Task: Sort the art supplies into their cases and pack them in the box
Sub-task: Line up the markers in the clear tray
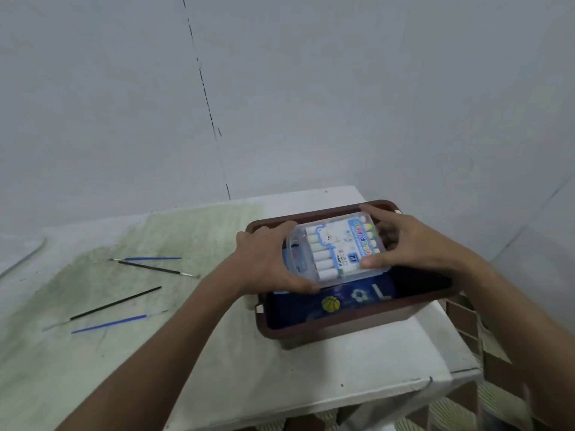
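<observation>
**Pen case held over the box**

Both hands grip a clear pen case (339, 248) just above the open brown box (357, 321). Left hand (267, 259) clasps its near-left end, right hand (404, 244) its far-right end, fingers curled round the edges. A blue pouch (351, 298) lies inside the box. Four brushes (124, 293) lie on the table (311, 362), well left.

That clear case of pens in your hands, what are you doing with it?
A person is packing art supplies. Both hands, the left hand and the right hand, hold a clear plastic case of colour pens over an open brown box on a white-covered table. A dark blue case with a basketball sticker already lies inside the box. Four thin paintbrushes lie loose on the table to the left, not yet packed.
</observation>
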